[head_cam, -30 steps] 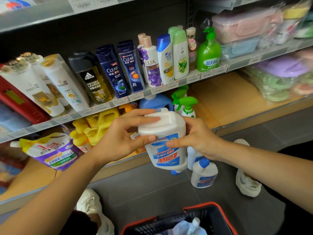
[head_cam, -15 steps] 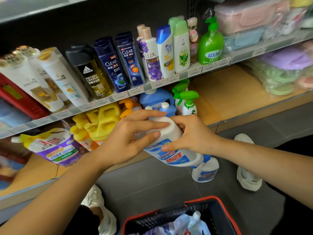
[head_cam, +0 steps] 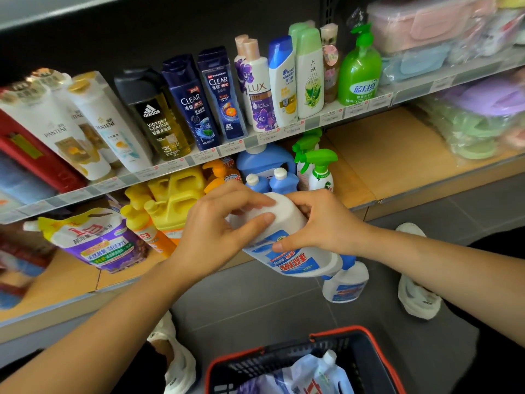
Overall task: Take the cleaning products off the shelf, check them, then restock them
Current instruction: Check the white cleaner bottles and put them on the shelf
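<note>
White plastic sits under the fingers [head_cam: 257,199] of my left hand [head_cam: 216,231] and my right hand [head_cam: 324,223]. Both curl round the base of the detergent bottle [head_cam: 292,260], which is tipped with its label upside down and its neck pointing toward five o'clock. It hangs over the floor in front of the lower shelf [head_cam: 397,155]. The grip looks shallow to me. A slip would drop it onto the spray bottle [head_cam: 345,282] standing just below, or toward the basket [head_cam: 377,354] at six o'clock. I cannot see the cap, and a loose one would leak. Restocking at twelve o'clock could topple the blue bottles [head_cam: 279,180] or the green trigger sprayers [head_cam: 321,169].
</note>
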A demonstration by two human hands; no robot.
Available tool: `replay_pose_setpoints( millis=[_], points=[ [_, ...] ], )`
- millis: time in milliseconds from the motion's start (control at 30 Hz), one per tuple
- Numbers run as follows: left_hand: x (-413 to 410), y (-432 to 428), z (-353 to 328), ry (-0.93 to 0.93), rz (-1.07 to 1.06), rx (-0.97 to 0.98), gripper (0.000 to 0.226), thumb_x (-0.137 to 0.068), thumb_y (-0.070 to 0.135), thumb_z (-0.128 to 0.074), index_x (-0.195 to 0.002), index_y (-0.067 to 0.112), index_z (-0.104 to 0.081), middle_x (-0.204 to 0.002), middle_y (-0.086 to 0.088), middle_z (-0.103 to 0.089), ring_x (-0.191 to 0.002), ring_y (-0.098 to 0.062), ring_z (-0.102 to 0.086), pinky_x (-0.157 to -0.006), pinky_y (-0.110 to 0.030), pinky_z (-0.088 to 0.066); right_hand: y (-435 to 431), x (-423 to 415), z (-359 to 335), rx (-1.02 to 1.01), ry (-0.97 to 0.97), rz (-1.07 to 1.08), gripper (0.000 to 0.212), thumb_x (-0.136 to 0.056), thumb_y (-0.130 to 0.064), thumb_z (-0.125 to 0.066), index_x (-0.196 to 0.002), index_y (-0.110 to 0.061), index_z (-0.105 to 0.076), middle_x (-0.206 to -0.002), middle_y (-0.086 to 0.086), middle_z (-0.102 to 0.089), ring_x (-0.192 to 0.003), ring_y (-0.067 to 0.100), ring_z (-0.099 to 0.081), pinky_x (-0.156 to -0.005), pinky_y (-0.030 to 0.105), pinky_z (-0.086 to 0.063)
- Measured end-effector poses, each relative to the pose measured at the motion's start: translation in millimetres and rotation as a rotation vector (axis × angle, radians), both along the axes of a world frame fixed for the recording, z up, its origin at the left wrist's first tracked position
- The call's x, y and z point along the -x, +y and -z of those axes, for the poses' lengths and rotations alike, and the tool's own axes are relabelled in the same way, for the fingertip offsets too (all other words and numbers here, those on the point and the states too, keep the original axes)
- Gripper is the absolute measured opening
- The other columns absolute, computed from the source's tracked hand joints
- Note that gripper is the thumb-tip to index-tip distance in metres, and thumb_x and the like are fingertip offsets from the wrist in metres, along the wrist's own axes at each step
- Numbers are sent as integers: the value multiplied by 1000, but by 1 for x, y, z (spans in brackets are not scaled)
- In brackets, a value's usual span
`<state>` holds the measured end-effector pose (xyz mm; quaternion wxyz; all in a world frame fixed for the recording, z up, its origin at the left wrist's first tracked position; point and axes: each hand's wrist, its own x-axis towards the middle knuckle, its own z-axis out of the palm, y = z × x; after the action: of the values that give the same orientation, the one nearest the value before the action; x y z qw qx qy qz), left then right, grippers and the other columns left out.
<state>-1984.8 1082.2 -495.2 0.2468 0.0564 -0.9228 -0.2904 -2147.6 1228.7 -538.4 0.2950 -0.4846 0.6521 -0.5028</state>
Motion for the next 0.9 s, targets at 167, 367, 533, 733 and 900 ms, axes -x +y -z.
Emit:
replay_pose_setpoints(
  millis=[167,367,533,733,900],
  points=[
    [9,6,4,-33,-234,-229,34,-72,56,-77,-75,24,-65,-75,5,-65,-71,-14,-58,-63,-39,-50,-2,-5,2,-7,90,-19,51,-65,-21,-94,-110,-24,-70,-99,-4,-77,-92,12,-74,-78,42,-61],
    [16,7,10,-115,-311,-248,46,-70,63,-74,-65,19,-60,-60,4,-57,-57,-10,-49,-55,-41,-44,-4,-5,8,-27,172,-10,50,-63,-29,-94,-106,-24,-71,-95,-7,-76,-89,11,-72,-76,45,-60],
    [11,-2,8,-79,-184,-192,13,-88,32,-77,-85,21,-71,-90,5,-67,-83,-12,-61,-70,-38,-52,-4,0,9,-6,113,25,56,-65,-24,-94,-115,-21,-70,-103,-5,-76,-94,11,-72,-79,41,-61],
    [-2,-5,7,-65,-9,36,29,-97,26,-65,-125,18,-72,-136,3,-64,-128,-16,-55,-98,-46,-51,-4,8,7,23,-22,80,58,-67,-16,-92,-119,-11,-67,-107,2,-76,-97,16,-73,-82,45,-61],
    [-5,-5,11,16,25,105,30,-92,8,-72,-122,12,-73,-127,0,-69,-121,-17,-62,-92,-42,-56,-4,12,8,53,-132,81,69,-70,-13,-90,-132,-20,-60,-111,0,-75,-100,17,-73,-83,44,-62]
  ],
)
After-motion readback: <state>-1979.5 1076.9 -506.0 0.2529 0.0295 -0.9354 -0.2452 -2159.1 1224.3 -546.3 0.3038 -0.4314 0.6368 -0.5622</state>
